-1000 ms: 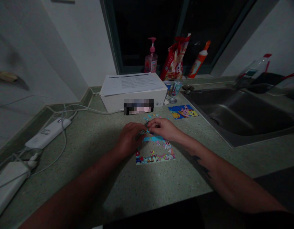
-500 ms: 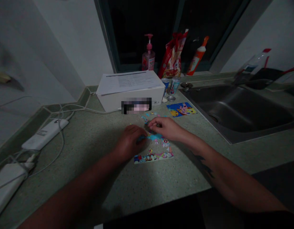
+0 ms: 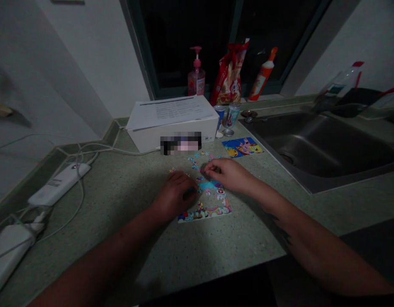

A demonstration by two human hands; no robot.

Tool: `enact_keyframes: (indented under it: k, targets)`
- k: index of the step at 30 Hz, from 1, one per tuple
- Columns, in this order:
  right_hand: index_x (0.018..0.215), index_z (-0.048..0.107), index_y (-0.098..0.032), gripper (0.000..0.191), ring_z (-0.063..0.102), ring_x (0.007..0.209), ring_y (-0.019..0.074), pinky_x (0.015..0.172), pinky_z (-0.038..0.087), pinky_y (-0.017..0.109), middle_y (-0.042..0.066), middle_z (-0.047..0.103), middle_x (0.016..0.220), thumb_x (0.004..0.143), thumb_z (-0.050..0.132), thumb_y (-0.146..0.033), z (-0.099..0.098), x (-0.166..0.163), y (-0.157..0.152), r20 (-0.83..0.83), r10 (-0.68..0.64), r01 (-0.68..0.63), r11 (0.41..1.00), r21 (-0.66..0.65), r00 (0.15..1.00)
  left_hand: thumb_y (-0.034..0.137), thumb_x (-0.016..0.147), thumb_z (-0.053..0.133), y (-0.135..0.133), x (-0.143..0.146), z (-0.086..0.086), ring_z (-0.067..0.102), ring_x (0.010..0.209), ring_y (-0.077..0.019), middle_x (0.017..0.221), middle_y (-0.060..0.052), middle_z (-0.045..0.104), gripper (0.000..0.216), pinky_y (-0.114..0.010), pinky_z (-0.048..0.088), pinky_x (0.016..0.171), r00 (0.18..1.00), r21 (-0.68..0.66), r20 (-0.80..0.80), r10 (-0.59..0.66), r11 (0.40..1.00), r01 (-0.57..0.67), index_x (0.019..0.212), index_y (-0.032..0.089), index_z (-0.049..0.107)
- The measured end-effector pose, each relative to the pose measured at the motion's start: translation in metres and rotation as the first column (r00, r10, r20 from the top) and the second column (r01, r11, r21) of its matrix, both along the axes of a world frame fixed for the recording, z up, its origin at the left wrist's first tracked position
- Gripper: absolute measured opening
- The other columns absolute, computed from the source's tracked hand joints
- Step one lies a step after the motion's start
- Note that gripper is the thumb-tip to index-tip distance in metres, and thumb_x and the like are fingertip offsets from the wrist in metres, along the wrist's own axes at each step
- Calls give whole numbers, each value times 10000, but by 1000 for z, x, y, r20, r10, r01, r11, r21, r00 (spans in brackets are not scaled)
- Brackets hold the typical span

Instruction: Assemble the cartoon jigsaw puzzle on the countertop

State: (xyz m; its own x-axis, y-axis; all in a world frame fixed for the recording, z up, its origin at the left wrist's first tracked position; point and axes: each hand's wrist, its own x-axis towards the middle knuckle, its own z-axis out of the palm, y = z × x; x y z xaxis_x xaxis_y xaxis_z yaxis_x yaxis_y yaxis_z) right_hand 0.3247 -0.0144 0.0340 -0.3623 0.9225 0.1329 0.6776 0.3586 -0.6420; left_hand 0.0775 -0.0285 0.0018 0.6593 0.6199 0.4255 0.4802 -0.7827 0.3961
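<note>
A partly assembled jigsaw puzzle [image 3: 220, 209] lies on the counter, its bottom and right edges joined around a bare middle. A blue joined section [image 3: 209, 185] is at its top. Loose puzzle pieces [image 3: 194, 161] are scattered beyond it. Over the puzzle's left side, my left hand [image 3: 177, 192] is closed with fingers curled down; whatever is inside them is hidden. My right hand [image 3: 224, 171] hovers just above the blue section, thumb and forefinger pinched on what looks like a small puzzle piece, mostly covered by the fingertips.
Behind the pieces stands a white box [image 3: 174, 123] with a blurred-out phone [image 3: 180, 144] leaning on it. A cartoon picture card [image 3: 243, 147] lies near the sink [image 3: 299, 145]. Two small cans [image 3: 231, 116] stand by the box. Cables and a white power strip [image 3: 59, 183] occupy the left.
My right hand has shifted slightly right, away from my left, showing more loose pieces between them. My left hand has stayed nearly in place. The view has tilted slightly.
</note>
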Motion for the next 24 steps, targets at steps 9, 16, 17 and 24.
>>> enact_keyframes:
  k: [9, 16, 17, 24]
  targets:
    - [937, 775, -240, 168, 756, 897, 222, 829, 571, 361, 47, 822, 987, 928, 643, -137, 1, -2, -2, 22, 16, -16, 1000, 22, 1000, 186, 916, 665, 1, -1, -3, 648, 981, -258, 977, -47, 759, 75, -474, 487, 960, 1000, 10, 17, -8, 1000, 8, 978, 225, 680]
    - [922, 768, -238, 136, 732, 979, 242, 909, 541, 398, 58, 816, 1015, 935, 663, -152, 1, -6, -3, 102, 59, -64, 997, 44, 993, 155, 880, 692, 2, -2, -5, 648, 965, -262, 947, -43, 747, 111, -465, 493, 938, 999, 33, 43, 7, 999, -8, 966, 224, 676]
    - [911, 765, -239, 132, 728, 995, 246, 925, 535, 407, 56, 816, 1022, 933, 670, -150, 1, -7, -3, 109, 70, -75, 996, 50, 992, 152, 877, 696, 2, -2, -5, 651, 955, -259, 941, -41, 746, 113, -462, 496, 934, 999, 41, 50, 11, 999, -13, 961, 224, 674]
    - [915, 756, -252, 115, 713, 1043, 233, 1043, 473, 441, 34, 802, 1039, 940, 692, -161, -1, -9, -6, 141, 154, -168, 981, 92, 978, 135, 853, 746, 4, -1, -7, 694, 915, -246, 942, -33, 762, 180, -511, 496, 1014, 989, 58, 127, 72, 995, -80, 984, 231, 668]
